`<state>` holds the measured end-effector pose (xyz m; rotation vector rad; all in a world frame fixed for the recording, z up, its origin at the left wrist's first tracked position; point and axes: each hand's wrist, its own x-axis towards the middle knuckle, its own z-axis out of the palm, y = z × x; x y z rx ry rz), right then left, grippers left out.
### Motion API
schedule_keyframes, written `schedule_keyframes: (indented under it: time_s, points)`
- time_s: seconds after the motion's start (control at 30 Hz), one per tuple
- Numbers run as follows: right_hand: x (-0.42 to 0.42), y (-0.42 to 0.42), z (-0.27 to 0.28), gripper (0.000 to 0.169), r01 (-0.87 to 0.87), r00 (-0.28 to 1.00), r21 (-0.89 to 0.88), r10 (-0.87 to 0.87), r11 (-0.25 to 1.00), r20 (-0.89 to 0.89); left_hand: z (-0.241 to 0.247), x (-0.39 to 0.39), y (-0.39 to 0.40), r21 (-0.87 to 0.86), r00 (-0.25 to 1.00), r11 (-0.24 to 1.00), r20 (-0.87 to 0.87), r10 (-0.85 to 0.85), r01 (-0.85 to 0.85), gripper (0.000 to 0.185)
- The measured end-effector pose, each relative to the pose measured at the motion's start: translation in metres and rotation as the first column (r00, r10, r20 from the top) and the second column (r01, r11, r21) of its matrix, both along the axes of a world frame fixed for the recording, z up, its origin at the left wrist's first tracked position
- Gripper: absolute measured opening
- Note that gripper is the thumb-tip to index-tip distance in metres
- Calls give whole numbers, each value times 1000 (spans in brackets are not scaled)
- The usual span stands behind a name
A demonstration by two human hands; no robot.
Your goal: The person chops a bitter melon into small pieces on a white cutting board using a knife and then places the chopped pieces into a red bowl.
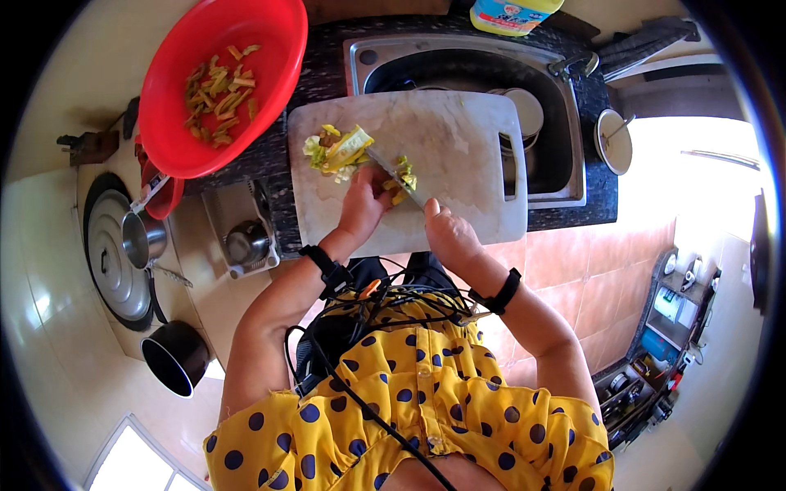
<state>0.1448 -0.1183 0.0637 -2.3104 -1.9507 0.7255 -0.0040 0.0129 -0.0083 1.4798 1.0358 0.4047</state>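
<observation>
My right hand [449, 232] is closed around the handle of a kitchen knife [396, 177], whose blade points up and left over a white cutting board [454, 147]. Beside the blade, my left hand [367, 199] rests on the board, fingers bent near cut yellow-green vegetable pieces [403, 172]; whether it grips any is hidden. A larger yellow vegetable piece [348, 149] lies just above it, among pale scraps. At the upper left, a red plastic basin [166, 104] holds many cut vegetable strips [221, 98].
The board overlaps a steel sink [574, 153] with stacked dishes [525, 110]. A bowl with a spoon [614, 142] stands on the right counter end. At left are a wire-handled rack [215, 215], a steel saucepan [144, 239], a large lid [116, 258] and a black pot [178, 356]. Cables hang at my waist.
</observation>
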Motion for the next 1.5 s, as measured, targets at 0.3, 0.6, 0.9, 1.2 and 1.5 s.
schedule_keyframes:
  time_s: [0.3, 0.6, 0.9, 1.2, 1.5]
  points:
    - [24, -6, 27, 14, 64, 997, 113, -58, 992, -56, 24, -15, -11, 218, 995, 975, -94, -19, 39, 37]
    - [49, -11, 24, 17, 216, 975, 182, -222, 959, 15, 49, -1, -4, 273, 927, 917, -317, -201, 292, 32]
    - [57, 12, -26, 23, 263, 959, 233, -281, 936, 46, 28, 0, 2, 130, 962, 962, -161, -220, 241, 32]
    - [25, 15, 0, 42, 64, 965, 351, 31, 934, -259, 35, -10, 7, -446, 995, 892, 88, -42, 78, 32]
    - [-1, 40, -17, 52, 323, 461, -90, -240, 942, -855, 41, -3, -1, -203, 988, 968, 80, -132, 146, 26]
